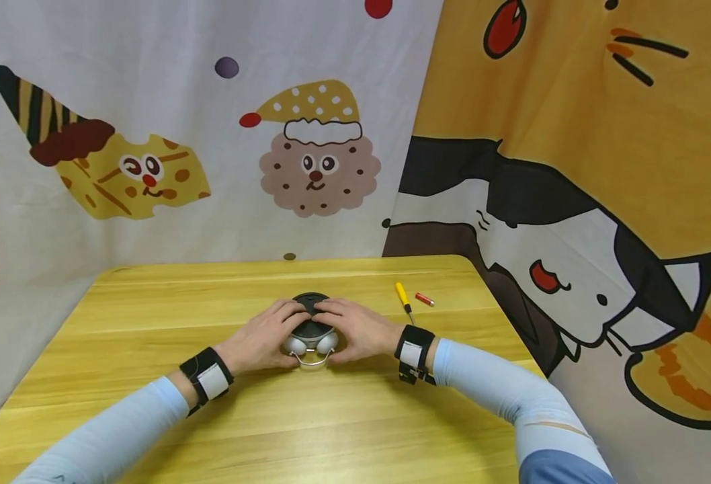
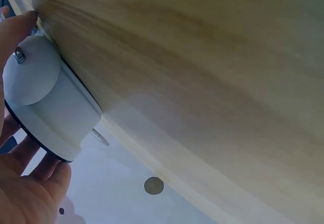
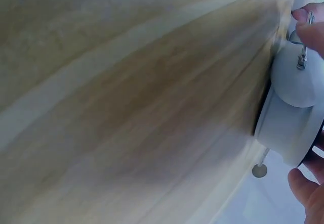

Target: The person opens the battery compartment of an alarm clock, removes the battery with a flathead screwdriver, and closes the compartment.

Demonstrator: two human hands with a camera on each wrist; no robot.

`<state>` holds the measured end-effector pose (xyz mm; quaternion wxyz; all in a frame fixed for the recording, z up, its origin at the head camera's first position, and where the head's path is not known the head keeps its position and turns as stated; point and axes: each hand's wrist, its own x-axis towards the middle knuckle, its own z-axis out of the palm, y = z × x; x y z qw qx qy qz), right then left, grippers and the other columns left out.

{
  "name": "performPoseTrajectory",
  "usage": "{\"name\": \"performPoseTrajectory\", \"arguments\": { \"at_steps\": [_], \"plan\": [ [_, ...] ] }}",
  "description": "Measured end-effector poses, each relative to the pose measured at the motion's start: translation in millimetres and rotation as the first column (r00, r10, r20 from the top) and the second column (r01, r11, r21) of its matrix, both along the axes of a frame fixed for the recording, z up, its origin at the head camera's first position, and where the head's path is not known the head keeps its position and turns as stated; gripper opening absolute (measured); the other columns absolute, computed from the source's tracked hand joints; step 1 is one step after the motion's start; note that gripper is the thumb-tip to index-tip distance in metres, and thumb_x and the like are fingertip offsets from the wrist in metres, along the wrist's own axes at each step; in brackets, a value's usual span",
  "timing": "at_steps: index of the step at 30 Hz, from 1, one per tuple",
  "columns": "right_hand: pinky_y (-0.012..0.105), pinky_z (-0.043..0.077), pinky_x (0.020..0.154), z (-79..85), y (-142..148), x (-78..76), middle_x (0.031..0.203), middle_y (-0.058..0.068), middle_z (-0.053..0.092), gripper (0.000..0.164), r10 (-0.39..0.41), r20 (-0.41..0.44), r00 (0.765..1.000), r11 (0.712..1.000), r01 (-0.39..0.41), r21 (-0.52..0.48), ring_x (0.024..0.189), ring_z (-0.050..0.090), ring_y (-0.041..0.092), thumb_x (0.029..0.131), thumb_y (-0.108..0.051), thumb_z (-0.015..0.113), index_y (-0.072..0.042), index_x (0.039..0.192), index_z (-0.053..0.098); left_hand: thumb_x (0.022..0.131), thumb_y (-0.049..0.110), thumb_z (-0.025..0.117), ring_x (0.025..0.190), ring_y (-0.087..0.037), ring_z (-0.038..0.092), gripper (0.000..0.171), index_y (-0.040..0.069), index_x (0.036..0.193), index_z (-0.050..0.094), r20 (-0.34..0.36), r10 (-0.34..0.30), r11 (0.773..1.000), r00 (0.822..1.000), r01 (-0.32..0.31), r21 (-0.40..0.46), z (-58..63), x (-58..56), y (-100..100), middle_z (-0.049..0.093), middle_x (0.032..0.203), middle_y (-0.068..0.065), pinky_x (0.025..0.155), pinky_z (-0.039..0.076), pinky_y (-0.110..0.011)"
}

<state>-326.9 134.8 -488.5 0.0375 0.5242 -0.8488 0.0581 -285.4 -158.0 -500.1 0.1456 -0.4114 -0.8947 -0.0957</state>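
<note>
A white twin-bell alarm clock (image 1: 310, 330) lies face down on the table, its black back upward and its bells and wire handle (image 1: 312, 364) toward me. From the left my left hand (image 1: 263, 341) holds it, fingertips on the back and thumb by the handle. My right hand (image 1: 363, 329) grips the other side in the same way, and the fingertips of both hands nearly meet over the back. In the left wrist view the clock's white side and one rounded bell (image 2: 33, 72) show; the right wrist view has the other bell (image 3: 296, 80). The clock's face is hidden.
A yellow-handled screwdriver (image 1: 402, 294) lies to the right of the clock, with a small red battery (image 1: 425, 299) beside it. The wooden table (image 1: 307, 430) ends at a printed curtain (image 1: 174, 235) at the back and right.
</note>
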Motion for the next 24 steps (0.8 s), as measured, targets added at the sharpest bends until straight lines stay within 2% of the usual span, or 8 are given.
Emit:
{"name": "performPoseTrajectory", "arguments": {
  "at_steps": [9,15,20,24],
  "plan": [
    [0.050,0.045,0.132,-4.2,4.6,2.0,0.175,0.015,0.051,0.084,-0.006,-0.017,1.000,1.000,0.006,-0.025,0.162,0.050,0.037,0.096,-0.053,0.087,-0.012,0.163,0.057,0.084,0.043,0.099,0.141,-0.031,0.062,0.086,0.009,0.153,0.063,0.022,-0.002,1.000,1.000,0.002,0.001,-2.9,-1.7,-2.8,0.063,0.154,-0.012,0.119,0.057,-0.048],
    [0.048,0.046,0.132,-8.4,2.4,2.4,0.173,0.014,0.053,0.084,-0.032,-0.020,0.999,0.999,0.032,-0.044,0.161,0.052,0.034,0.092,-0.048,0.092,-0.013,0.161,0.059,0.083,0.035,0.098,0.146,-0.033,0.058,0.088,0.007,0.157,0.059,0.081,0.030,0.999,0.996,-0.031,0.010,-4.0,-0.5,-1.0,0.060,0.158,-0.013,0.120,0.056,-0.050],
    [0.045,0.048,0.130,-13.3,-2.4,-0.1,0.169,0.013,0.057,0.073,-0.048,0.001,0.999,0.994,0.048,-0.095,0.158,0.056,0.032,0.087,-0.040,0.096,-0.016,0.147,0.063,0.081,0.024,0.098,0.145,-0.035,0.057,0.086,0.004,0.155,0.059,0.101,0.034,0.998,0.994,-0.039,0.047,-3.2,0.5,0.8,0.058,0.158,-0.015,0.116,0.058,-0.052],
    [0.045,0.050,0.128,-15.6,-4.2,-1.5,0.164,0.012,0.061,0.065,-0.048,0.017,0.999,0.990,0.050,-0.134,0.155,0.059,0.032,0.083,-0.037,0.100,-0.017,0.132,0.063,0.080,0.021,0.098,0.145,-0.034,0.057,0.082,0.006,0.151,0.060,0.115,0.028,0.997,0.993,-0.035,0.066,-3.9,-0.7,0.1,0.059,0.156,-0.014,0.119,0.056,-0.052]
  ]
}}
